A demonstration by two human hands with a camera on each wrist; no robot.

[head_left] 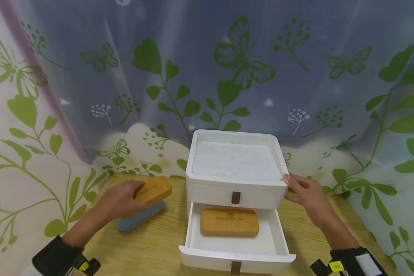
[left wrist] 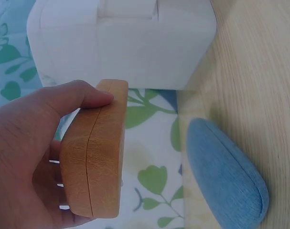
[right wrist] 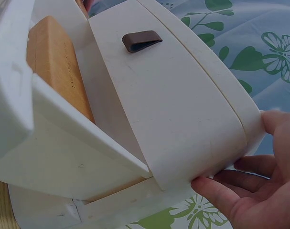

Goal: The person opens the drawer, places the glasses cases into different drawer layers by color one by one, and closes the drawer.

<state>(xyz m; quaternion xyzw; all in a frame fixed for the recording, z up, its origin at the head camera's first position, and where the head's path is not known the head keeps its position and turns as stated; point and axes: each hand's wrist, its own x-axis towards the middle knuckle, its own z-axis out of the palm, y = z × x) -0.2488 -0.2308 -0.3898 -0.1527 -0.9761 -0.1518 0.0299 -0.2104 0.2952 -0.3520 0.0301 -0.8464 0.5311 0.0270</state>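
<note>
My left hand (head_left: pixel 119 199) grips a tan glasses case (left wrist: pixel 104 157), thumb on one edge and fingers behind it. It is held above the left of the table, over a blue fabric glasses case (left wrist: pixel 226 176), which lies on the wood. A white drawer unit (head_left: pixel 234 183) stands in the middle, its lower drawer (head_left: pixel 227 245) pulled out and its upper drawer closed. Another tan glasses case (head_left: pixel 229 223) with dark lettering lies in that drawer. My right hand (head_left: pixel 308 195) holds the unit's upper right corner, its thumb at the top rim and its fingers against the side.
The unit's top is a shallow tray with a raised rim (head_left: pixel 234 135). Brown tabs (head_left: pixel 236 197) serve as drawer pulls. Pale wood of the table (head_left: pixel 165 249) shows on both sides. Patterned curtain (head_left: pixel 193 69) hangs close behind and at the sides.
</note>
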